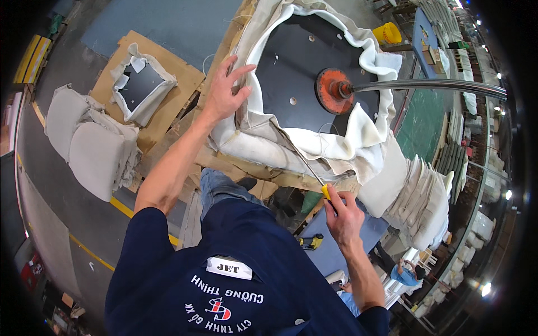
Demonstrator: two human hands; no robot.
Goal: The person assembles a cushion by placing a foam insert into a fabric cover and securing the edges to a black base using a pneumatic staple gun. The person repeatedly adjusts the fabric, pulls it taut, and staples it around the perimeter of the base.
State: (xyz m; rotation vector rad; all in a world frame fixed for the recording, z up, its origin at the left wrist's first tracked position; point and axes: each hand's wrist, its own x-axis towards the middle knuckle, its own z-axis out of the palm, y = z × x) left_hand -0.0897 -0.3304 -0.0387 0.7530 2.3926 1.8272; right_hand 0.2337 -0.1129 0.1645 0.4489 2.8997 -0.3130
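Observation:
An upholstered seat lies underside up on the bench, its black board [302,64] ringed by white padding [322,143] and loose beige fabric [246,101]. A round orange-red press disc [334,91] on a metal rod [426,84] rests against the board. My left hand [225,94] is open, fingers spread over the fabric and padding at the seat's left edge. In my right hand [344,215] is a long screwdriver [305,162] with a yellow and black handle. Its shaft slants up and left to the fabric edge, where the tip is hard to see.
To the left, a smaller seat [137,87] lies on a cardboard sheet [103,84], near stacked beige cushions [92,145]. More covers [417,196] are piled at right. A yellow bucket [386,33] stands at the back; a yellow-black tool [310,242] lies on a blue-grey surface. Another person [406,274] is farther off.

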